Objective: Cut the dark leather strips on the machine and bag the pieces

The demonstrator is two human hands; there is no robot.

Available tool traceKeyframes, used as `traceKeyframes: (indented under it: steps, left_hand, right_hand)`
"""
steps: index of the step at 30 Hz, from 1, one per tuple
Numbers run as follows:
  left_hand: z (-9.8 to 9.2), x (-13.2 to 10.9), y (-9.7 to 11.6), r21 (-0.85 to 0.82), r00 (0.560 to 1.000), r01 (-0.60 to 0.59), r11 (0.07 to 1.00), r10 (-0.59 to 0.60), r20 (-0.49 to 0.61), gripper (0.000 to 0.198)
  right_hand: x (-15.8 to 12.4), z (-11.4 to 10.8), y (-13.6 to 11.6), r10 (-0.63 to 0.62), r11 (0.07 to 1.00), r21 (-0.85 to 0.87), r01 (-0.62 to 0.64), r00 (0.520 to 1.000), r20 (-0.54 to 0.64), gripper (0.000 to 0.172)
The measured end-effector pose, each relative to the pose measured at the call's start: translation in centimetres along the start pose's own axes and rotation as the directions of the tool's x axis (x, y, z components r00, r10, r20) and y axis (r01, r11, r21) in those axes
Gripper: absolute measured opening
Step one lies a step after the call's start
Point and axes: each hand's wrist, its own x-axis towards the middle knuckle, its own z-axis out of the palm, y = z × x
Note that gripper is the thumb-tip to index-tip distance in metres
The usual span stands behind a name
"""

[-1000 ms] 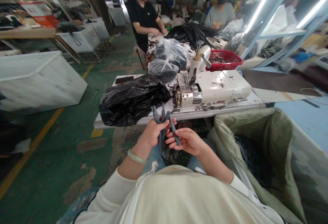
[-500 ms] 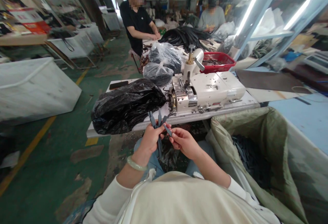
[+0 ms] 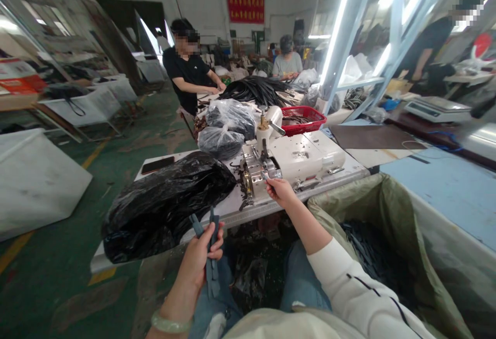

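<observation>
The floor here is green paint worn through in patches, with a yellow line [image 3: 95,155] running along it, and white bins [image 3: 34,184] stand off to the left beneath a red banner [image 3: 245,6] on the far wall. One co-worker in a black T-shirt [image 3: 186,73] stands working at the far end of a long white table [image 3: 232,210], and another in a gray top [image 3: 287,62] sits farther back. On the table are a big black plastic bag [image 3: 163,210], two clear bags [image 3: 220,142] of dark material and a red basket [image 3: 298,120], with a white industrial machine [image 3: 294,155] bolted on near the front edge. To the right, a digital scale [image 3: 437,109] sits on a separate bench. The seated person's left hand [image 3: 199,261], wearing a pale green bangle [image 3: 170,322], is down over their jeans [image 3: 302,282], closed around a bunch of gray strips [image 3: 211,272] that stick out above and below the fist. The right hand [image 3: 281,191] is stretched out to the machine's front, fingers pinched together on a single gray strip [image 3: 266,175] right beside the metal foot – and a woven sack [image 3: 349,194] of dark strips gapes open just to the person's right.
</observation>
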Motion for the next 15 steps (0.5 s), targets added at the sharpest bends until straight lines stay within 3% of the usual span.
traceKeyframes:
  steps: [6, 10, 13, 15]
  left_hand:
    - [-0.8, 0.0, 0.0, 0.056, 0.999, -0.028, 0.998, 0.03, -0.031, 0.035]
    - [-0.9, 0.0, 0.0, 0.063, 0.999, -0.011, 0.998, 0.013, -0.036, 0.035]
    - [-0.5, -0.1, 0.2, 0.066, 0.999, -0.013, 0.998, 0.015, -0.032, 0.034]
    - [0.0, -0.4, 0.5, 0.069, 1.0, -0.02, 0.997, 0.021, -0.016, 0.033]
  right_hand:
    - [2.7, 0.5, -0.5, -0.043, 0.998, -0.042, 0.04, 0.994, -0.096, 0.02]
    - [3.3, 0.6, -0.3, -0.144, 0.989, -0.05, 0.136, 0.966, -0.217, 0.022]
    - [2.6, -0.7, -0.7, -0.271, 0.962, -0.092, 0.255, 0.891, -0.363, 0.021]
    - [0.9, -3.5, -0.8, -0.352, 0.935, -0.135, 0.328, 0.813, -0.464, 0.02]
